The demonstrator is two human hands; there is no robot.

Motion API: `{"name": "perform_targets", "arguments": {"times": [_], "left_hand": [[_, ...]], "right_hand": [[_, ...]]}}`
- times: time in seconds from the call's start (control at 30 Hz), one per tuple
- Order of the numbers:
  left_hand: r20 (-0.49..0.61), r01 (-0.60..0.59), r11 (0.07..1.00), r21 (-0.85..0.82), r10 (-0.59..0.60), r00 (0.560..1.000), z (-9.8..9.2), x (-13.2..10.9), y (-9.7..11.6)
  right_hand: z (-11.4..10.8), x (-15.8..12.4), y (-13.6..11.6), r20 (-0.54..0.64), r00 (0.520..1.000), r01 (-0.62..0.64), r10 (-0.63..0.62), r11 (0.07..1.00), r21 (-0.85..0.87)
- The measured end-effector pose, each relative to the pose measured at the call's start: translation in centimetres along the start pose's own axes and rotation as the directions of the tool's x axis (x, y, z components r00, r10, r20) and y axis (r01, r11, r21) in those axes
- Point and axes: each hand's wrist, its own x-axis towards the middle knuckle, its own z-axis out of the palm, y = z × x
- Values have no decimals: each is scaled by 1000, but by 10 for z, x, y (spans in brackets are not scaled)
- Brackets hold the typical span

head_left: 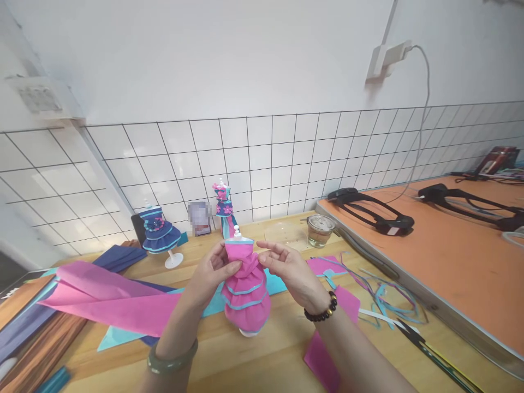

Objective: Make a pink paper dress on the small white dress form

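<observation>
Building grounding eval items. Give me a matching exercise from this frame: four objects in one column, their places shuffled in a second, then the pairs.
Things:
1. pink dress
2. navy dress
3. glass jar
4. black headset

Places:
A. lying on the orange surface
B. standing free at the left, near the tiled wall
C. pinched by the left hand
D. next to the orange surface's corner, not on it

Pairs: 1-C, 2-B, 3-D, 4-A
</observation>
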Motion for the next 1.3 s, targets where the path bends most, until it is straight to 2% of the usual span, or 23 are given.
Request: {"name": "perform_targets", "arguments": {"times": [0.3,0.63,1.0,1.3], "left_hand": [[29,-1,1000,0,1,1000,-1,0,0],[55,-18,1000,-23,20,998,-4,0,-2],[27,-16,997,-73,18,999,-1,1,-4],[114,-33,991,-128,47,992,-4,1,-9]], "right_hand": [[-6,6,12,52,999,-20,17,997,71],[-4,7,10,-43,999,24,-21,998,65],[-8,11,18,-44,999,23,-21,998,57],[-11,16,27,-16,999,40,-38,992,123]]}}
